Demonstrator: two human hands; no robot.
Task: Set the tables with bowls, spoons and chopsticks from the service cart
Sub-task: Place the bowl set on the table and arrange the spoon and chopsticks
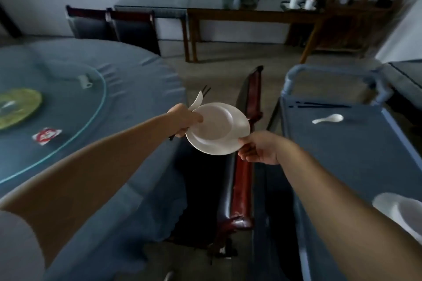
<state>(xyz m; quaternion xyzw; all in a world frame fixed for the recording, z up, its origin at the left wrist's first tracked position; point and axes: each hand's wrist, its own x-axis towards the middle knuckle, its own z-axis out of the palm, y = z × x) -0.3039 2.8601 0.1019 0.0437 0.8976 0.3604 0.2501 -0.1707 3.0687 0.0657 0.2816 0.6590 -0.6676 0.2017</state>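
A white plate [217,129] hangs in the air between the round table [127,102] and the service cart [347,143]. My right hand [258,147] pinches its near right rim. My left hand [185,118] touches its left rim with the thumb on top, while gripping a white spoon [198,101] and dark chopsticks [206,91] that stick out behind the plate. On the cart lie another white spoon [328,118], a pair of dark chopsticks [319,105] and a white dish [404,214] at the near right edge.
A red-framed chair [244,166] stands in the gap below the plate. The table carries a glass turntable [98,102], a green dish [18,107], a red-and-white packet [46,136] and a small white holder [85,81]. Chairs and a sideboard [228,4] line the far wall.
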